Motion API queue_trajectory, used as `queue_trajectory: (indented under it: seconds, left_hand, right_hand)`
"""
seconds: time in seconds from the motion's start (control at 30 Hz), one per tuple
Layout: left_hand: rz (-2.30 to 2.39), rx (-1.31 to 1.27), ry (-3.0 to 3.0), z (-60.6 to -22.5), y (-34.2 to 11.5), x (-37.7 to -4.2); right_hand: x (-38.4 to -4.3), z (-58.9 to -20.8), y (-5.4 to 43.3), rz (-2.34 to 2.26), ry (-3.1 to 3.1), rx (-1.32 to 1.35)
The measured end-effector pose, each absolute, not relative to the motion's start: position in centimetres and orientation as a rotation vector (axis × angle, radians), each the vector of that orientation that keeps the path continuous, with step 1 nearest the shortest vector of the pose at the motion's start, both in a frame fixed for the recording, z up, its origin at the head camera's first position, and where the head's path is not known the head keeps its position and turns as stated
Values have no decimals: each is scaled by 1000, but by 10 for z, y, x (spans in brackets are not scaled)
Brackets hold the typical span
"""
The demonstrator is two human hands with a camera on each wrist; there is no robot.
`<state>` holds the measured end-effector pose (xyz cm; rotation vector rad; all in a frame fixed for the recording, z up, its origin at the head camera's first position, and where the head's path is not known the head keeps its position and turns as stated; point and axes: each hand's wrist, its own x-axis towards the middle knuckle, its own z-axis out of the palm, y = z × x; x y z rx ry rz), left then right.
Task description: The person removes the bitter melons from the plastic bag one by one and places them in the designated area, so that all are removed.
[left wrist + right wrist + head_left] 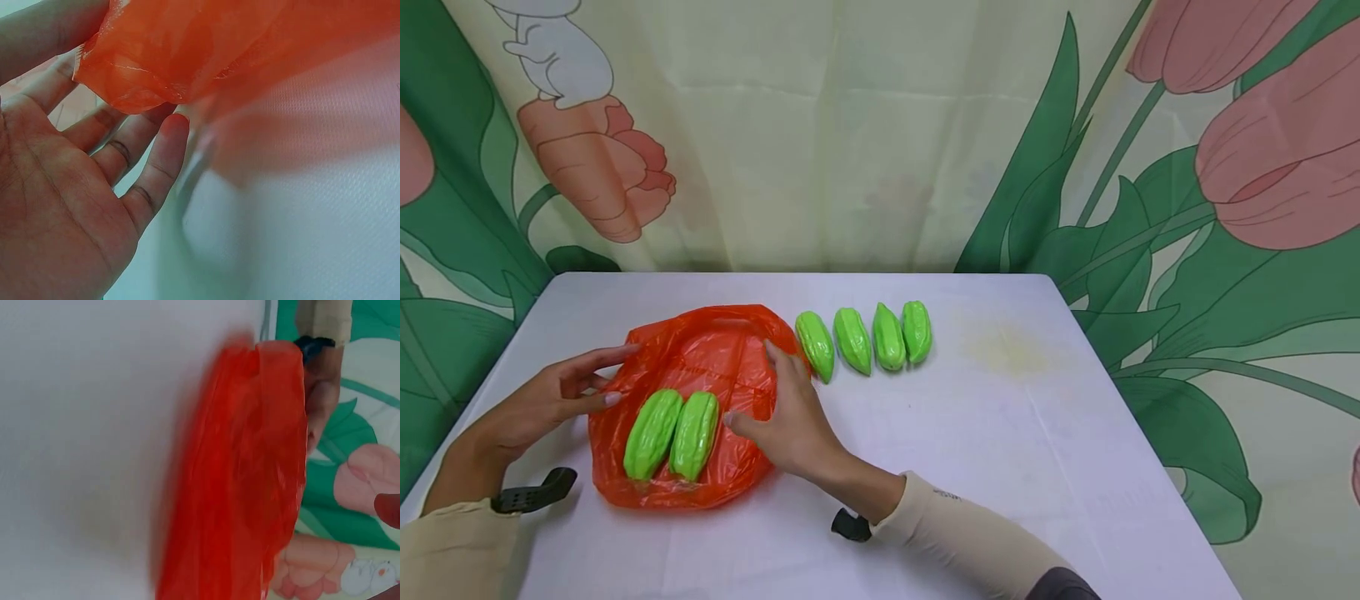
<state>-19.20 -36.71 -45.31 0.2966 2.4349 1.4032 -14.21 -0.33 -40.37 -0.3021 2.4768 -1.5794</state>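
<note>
**Two green fruits are seen in a red bag**

The left hand is reached in from the lower left. Its fingers are spread and a little bent, and the left edge of the bag is touched by them. In the left wrist view, the palm is shown wide, with the thumb and fingers set apart.

The right hand is reached in from the lower right, with its back turned up. Its thumb and fingers are parted wide over the right part of the bag. The thumb is pointed left, near the fruit on the right, and the fingers are pointed to the far side. Whether the bag is pressed by this hand cannot be told.

The bag is set on the left half of the white bench, and its wide mouth is turned up. The fruits in it are laid side by side at its near left part. Their long sides are lined up from near to far, with the far ends tipped to the right.

Four more fruits are set in a row just right of the bag, by the far side. They are lined up from near to far too. The leftmost one is tipped, with its far end to the left and its thin tip pointed near.
</note>
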Motion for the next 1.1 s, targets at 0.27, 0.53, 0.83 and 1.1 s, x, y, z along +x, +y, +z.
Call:
queue_trajectory:
  seconds: [0.27, 0.53, 0.83, 1.1]
  left_hand:
    - [1423, 329, 2413, -454, -366, -192]
    - [1414, 323, 2427, -454, -366, -194]
    - [1404, 317, 2429, -455, -365, -195]
    - [1423, 333, 2430, -455, -365, -194]
  right_hand:
    - [-127, -409, -31, -1503, 2461, -318]
    - [-124, -419, -52, -1394, 2484, -386]
    - [-128, -432, -63, -1324, 2511, -388]
    - [-131, -438, -69, -1259, 2543, -355]
